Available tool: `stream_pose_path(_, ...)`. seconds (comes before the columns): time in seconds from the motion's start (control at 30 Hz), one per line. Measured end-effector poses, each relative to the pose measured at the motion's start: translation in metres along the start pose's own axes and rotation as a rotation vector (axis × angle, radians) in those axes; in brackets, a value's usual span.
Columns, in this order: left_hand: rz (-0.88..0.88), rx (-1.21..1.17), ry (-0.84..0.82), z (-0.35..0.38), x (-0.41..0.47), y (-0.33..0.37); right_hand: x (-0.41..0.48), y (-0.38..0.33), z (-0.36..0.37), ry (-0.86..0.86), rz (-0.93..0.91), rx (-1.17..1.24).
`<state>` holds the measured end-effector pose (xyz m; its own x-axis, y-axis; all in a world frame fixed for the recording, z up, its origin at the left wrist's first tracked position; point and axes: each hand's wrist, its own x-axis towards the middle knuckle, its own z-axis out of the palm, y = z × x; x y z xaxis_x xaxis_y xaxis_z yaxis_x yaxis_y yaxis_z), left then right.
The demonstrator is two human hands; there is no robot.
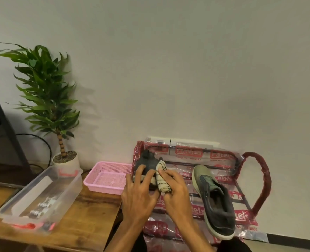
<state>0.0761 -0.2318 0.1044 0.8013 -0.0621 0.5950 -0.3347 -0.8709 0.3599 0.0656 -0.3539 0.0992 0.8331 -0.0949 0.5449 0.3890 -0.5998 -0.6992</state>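
Note:
A dark grey shoe [147, 161] is held up over the plastic-wrapped rack [228, 160], and my left hand [137, 193] grips it from the near side. My right hand [176, 190] pinches a cream cloth with a dark zigzag line [161, 176] against that shoe. A second shoe, grey-green with a pale sole [214, 199], lies on the rack to the right, toe pointing away.
A pink perforated basket [106, 177] and a clear plastic tub [41, 195] with small items inside sit on the wooden table [88, 220] at left. A potted plant [48, 99] stands behind them by the wall. The rack has a red-wrapped curved handle [263, 180].

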Motion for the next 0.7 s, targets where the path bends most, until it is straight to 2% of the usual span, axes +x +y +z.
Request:
stream_pose_path(0.1, -0.026, -0.039, 0.000, -0.002, -0.001, 0.004, 0.002, -0.005, 0.006, 0.081, 0.057, -0.022)
stream_pose_path(0.27, -0.176, -0.223, 0.085, -0.006, 0.005, 0.014, 0.004, -0.007, 0.001, 0.055, -0.201, -0.095)
stream_pose_path(0.4, -0.130, -0.208, 0.070, -0.005, 0.007, 0.021, 0.025, -0.010, -0.003, 0.085, -0.070, -0.151)
stream_pose_path(0.57, -0.142, -0.169, 0.051, -0.004, 0.009, 0.014, 0.028, -0.007, -0.008, -0.044, -0.205, -0.197)
stream_pose_path(0.7, -0.111, -0.140, 0.031, -0.002, 0.008, 0.016, 0.039, -0.012, -0.006, -0.014, -0.067, -0.223)
